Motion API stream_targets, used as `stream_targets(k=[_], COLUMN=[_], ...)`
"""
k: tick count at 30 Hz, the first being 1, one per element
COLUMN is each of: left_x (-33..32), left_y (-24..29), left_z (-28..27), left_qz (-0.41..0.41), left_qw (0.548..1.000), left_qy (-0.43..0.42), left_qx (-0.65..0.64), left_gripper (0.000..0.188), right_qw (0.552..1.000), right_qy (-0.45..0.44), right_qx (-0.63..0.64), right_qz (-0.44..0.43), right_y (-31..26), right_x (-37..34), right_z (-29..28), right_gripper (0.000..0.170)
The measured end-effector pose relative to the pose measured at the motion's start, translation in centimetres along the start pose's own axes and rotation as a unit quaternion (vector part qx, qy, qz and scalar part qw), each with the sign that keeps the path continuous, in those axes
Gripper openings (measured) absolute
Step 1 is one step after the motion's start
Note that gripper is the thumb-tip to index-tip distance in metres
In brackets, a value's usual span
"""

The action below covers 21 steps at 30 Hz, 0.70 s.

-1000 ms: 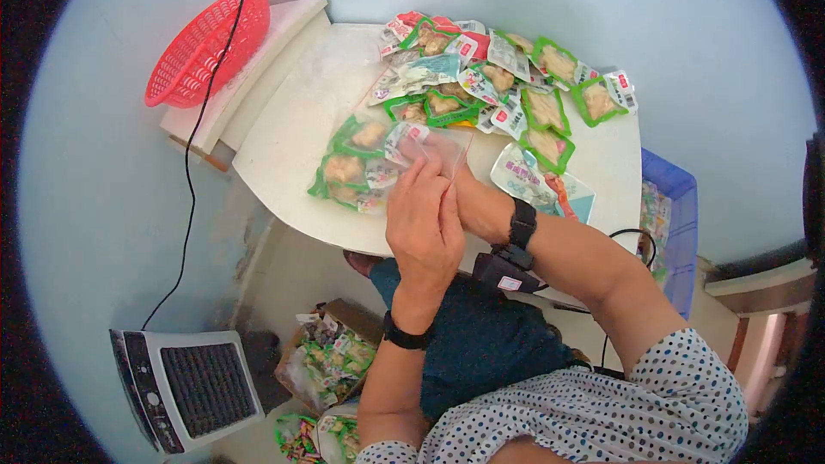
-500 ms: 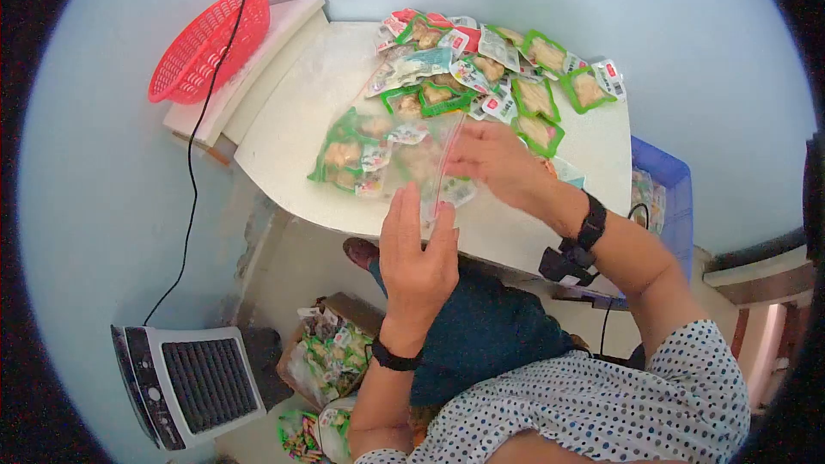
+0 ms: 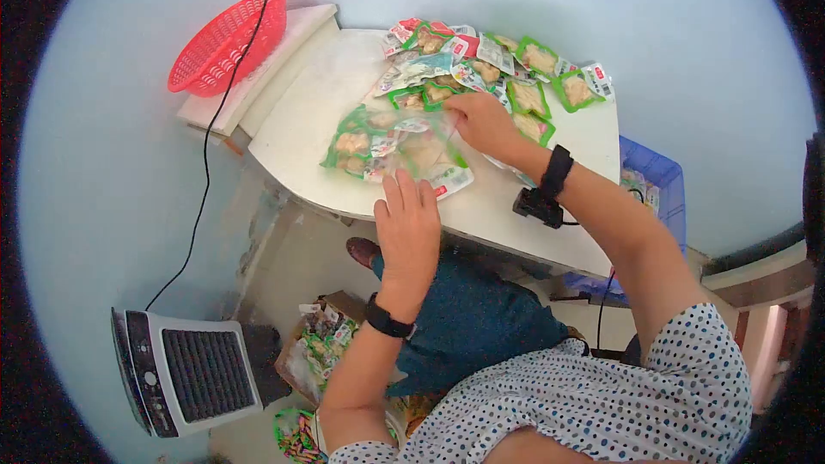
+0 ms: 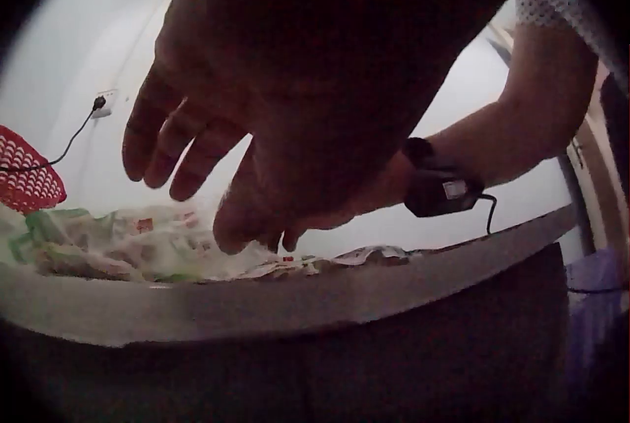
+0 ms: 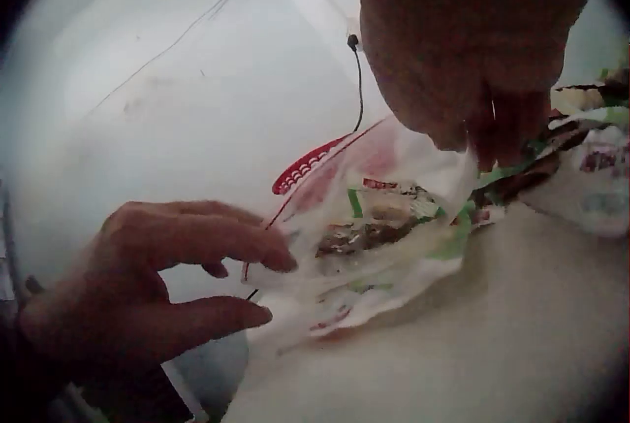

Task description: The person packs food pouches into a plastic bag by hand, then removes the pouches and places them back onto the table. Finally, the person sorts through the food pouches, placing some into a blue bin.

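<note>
A clear plastic bag lies on the white table with several green-edged snack packets inside, pale food pieces showing through. My right hand pinches the bag's far edge near its mouth; in the right wrist view that plastic is drawn up at the fingertips. At the near side of the mouth is my left hand, fingers extended and fingertips right at the bag. The right wrist view shows the left thumb and fingers spread apart beside the raised plastic.
Behind the bag is a pile of snack packets. A red basket stands on a white ledge at the left. A blue crate sits right of the table. Below are a carton of packets and an air cooler. A black cable hangs at left.
My hands were together at the bag's mouth and have come apart. The right hand moved right and away across the bag; the left drew back toward the near table edge.
</note>
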<state>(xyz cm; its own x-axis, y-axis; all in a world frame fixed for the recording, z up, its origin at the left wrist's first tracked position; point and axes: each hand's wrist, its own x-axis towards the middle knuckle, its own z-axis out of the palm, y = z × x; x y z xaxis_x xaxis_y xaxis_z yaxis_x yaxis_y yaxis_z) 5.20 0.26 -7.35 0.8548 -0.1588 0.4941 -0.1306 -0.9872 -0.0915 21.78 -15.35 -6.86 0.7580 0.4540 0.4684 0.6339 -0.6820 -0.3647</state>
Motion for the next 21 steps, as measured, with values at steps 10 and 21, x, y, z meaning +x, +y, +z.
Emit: stream_targets(k=[10, 21], left_x=[1.9, -5.1], left_y=[-9.8, -5.5], left_z=[-9.3, -20.3], left_qz=[0.023, -0.039], left_qw=[0.992, 0.976], left_qy=[0.122, 0.074], left_qx=[0.015, -0.201], left_gripper=[0.006, 0.013], right_qw=[0.990, 0.968], right_qy=[0.066, -0.153], right_qx=[0.104, 0.180], right_qz=[-0.074, -0.085], right_y=[-7.9, -12.5], right_x=[5.7, -1.1], right_z=[-5.8, -14.3], right_gripper=[0.018, 0.014])
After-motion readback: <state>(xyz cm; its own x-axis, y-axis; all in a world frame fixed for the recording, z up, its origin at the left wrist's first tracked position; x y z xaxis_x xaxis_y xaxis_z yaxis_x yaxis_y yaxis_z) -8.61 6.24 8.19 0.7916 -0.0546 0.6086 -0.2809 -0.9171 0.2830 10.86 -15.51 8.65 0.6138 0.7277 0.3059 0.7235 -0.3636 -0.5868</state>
